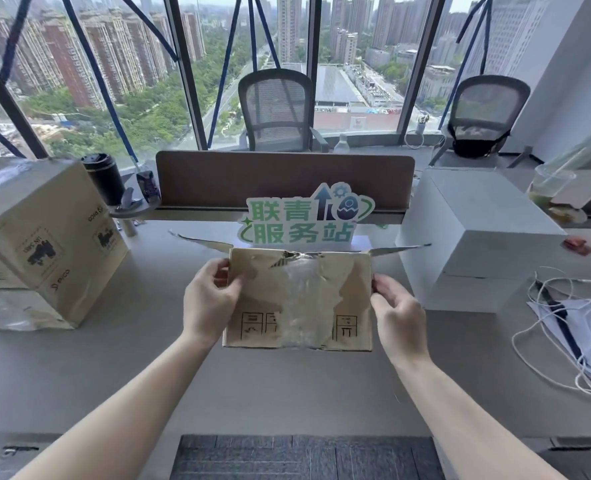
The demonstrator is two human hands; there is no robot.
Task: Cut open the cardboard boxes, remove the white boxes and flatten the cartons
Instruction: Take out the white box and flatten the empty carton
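An opened brown cardboard carton [299, 299] stands in the middle of the grey desk [114, 358], its near face torn and covered with clear tape, its side flaps spread out left and right. My left hand [211, 299] grips its left edge, thumb on the near face. On the right edge, my right hand [399, 315] holds the carton with curled fingers. A second carton [41, 244], taped shut, stands at the left. A white box [474, 233] sits at the right.
A green-lettered sign [304, 220] stands behind the carton against a brown desk divider [283, 178]. A black cup [105, 176] sits back left. White cables, papers and a dark pen [560, 317] lie at the right. Two mesh chairs [276, 112] face the windows.
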